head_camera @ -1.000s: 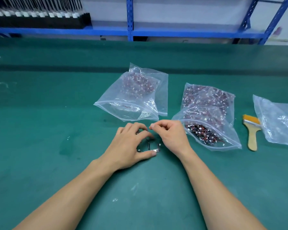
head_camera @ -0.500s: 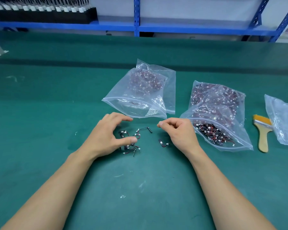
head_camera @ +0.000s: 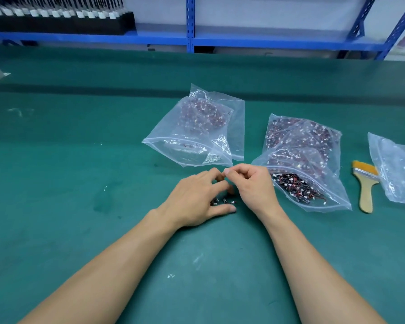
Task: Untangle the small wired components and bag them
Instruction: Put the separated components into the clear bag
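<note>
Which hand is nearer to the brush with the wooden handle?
Right. The right hand is beside the open bag that lies between it and the brush; the left hand is farther, over the loose components.

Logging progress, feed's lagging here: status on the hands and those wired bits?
Left hand spread over loose wired components on mat. Right hand fingertips pinched, contents too small to see. Leftmost bag open just beyond, nothing blocking.
</note>
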Demonstrator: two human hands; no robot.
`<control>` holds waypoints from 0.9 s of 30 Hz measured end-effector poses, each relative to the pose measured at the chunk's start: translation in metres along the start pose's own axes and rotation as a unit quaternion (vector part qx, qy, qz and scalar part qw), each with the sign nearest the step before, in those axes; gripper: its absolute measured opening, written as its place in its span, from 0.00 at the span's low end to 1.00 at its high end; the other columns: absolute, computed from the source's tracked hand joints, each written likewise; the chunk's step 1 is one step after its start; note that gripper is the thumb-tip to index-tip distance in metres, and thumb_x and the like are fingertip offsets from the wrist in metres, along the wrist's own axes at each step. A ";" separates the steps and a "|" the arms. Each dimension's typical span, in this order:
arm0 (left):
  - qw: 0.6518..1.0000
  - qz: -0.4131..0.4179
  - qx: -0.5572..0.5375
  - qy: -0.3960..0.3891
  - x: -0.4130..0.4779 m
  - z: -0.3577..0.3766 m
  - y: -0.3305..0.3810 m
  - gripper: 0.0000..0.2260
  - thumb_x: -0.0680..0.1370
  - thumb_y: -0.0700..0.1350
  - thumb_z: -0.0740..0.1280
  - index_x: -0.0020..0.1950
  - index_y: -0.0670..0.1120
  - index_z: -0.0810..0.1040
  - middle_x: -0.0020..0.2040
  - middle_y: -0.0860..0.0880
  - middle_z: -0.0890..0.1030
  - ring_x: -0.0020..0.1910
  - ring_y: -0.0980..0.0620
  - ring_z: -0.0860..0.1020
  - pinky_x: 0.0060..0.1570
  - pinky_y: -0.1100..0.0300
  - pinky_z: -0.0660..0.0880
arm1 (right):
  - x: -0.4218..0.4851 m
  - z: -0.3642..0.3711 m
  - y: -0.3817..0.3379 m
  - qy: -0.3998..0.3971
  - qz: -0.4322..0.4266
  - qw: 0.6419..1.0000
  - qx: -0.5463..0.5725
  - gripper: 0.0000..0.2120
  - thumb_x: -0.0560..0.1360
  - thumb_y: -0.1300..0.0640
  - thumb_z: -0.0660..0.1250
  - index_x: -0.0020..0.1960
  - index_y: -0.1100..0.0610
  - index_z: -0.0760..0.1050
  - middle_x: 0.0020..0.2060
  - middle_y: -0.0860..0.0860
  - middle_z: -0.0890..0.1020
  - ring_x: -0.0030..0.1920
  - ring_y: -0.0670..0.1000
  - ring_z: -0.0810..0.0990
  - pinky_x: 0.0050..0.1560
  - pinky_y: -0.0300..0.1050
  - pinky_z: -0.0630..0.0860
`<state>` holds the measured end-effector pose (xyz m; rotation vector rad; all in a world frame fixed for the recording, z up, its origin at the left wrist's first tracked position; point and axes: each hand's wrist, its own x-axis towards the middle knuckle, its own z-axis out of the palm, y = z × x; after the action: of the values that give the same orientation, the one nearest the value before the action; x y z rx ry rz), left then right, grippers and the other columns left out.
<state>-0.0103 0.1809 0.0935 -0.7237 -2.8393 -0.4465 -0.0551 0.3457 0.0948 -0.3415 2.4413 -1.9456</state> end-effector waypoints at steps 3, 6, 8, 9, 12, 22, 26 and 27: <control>0.999 0.008 -0.001 0.034 -0.003 -0.002 0.000 0.12 0.79 0.62 0.64 0.53 0.56 0.78 0.49 0.56 0.75 0.48 0.54 0.74 0.40 0.56 0.73 | -0.001 0.000 0.000 0.006 -0.007 1.000 -0.028 0.09 0.76 0.58 0.72 0.37 0.54 0.84 0.33 0.68 0.78 0.33 0.50 0.70 0.37 0.44 0.69; 0.998 0.008 0.021 0.067 -0.007 -0.004 0.001 0.09 0.80 0.56 0.66 0.50 0.53 0.81 0.46 0.55 0.78 0.44 0.51 0.77 0.34 0.54 0.74 | -0.002 -0.001 0.001 0.005 -0.008 1.000 -0.026 0.09 0.76 0.58 0.72 0.37 0.54 0.84 0.28 0.63 0.73 0.31 0.49 0.67 0.33 0.39 0.66; 0.995 -0.004 0.034 0.091 -0.008 -0.007 -0.001 0.07 0.80 0.53 0.68 0.50 0.52 0.82 0.45 0.53 0.79 0.42 0.49 0.78 0.31 0.53 0.75 | -0.002 -0.001 0.001 0.004 -0.009 1.000 -0.023 0.09 0.76 0.59 0.72 0.37 0.56 0.84 0.24 0.52 0.68 0.28 0.47 0.63 0.30 0.35 0.63; 0.994 -0.012 0.037 0.103 -0.009 -0.009 -0.004 0.06 0.79 0.51 0.69 0.50 0.51 0.83 0.45 0.53 0.80 0.41 0.48 0.79 0.30 0.52 0.76 | -0.002 -0.001 0.001 0.004 -0.010 1.000 -0.025 0.09 0.76 0.59 0.72 0.37 0.57 0.84 0.23 0.48 0.66 0.27 0.46 0.61 0.29 0.33 0.62; 0.991 -0.040 0.018 0.125 -0.015 -0.014 -0.014 0.04 0.77 0.50 0.72 0.50 0.51 0.84 0.43 0.53 0.80 0.39 0.50 0.80 0.32 0.51 0.77 | -0.001 0.001 0.000 0.006 -0.007 1.000 -0.027 0.08 0.76 0.58 0.72 0.38 0.58 0.84 0.22 0.44 0.63 0.27 0.46 0.60 0.29 0.35 0.61; 0.970 -0.094 -0.096 0.202 -0.020 -0.012 -0.023 0.07 0.69 0.37 0.79 0.41 0.47 0.85 0.34 0.55 0.81 0.32 0.58 0.77 0.37 0.62 0.76 | -0.006 0.001 0.001 0.002 -0.007 0.999 -0.042 0.08 0.75 0.56 0.72 0.37 0.55 0.83 0.21 0.43 0.64 0.27 0.47 0.62 0.33 0.43 0.63; 0.930 -0.147 -0.182 0.285 -0.011 -0.026 -0.007 0.07 0.69 0.37 0.79 0.40 0.47 0.86 0.30 0.60 0.80 0.30 0.60 0.78 0.35 0.74 0.72 | -0.006 0.001 0.000 -0.005 -0.011 0.998 -0.061 0.09 0.75 0.54 0.72 0.37 0.56 0.84 0.20 0.43 0.64 0.26 0.45 0.61 0.32 0.42 0.62; 0.924 -0.145 -0.202 0.290 -0.006 -0.031 0.002 0.06 0.70 0.37 0.79 0.41 0.48 0.86 0.29 0.60 0.80 0.29 0.61 0.78 0.34 0.73 0.72 | -0.006 0.000 -0.001 -0.008 -0.012 0.997 -0.070 0.10 0.75 0.54 0.72 0.36 0.55 0.83 0.20 0.43 0.64 0.26 0.45 0.61 0.32 0.43 0.62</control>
<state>-0.0012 0.1695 0.1215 -0.1630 -2.2985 -1.1089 -0.0488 0.3463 0.0949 -0.3878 2.5816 -1.7775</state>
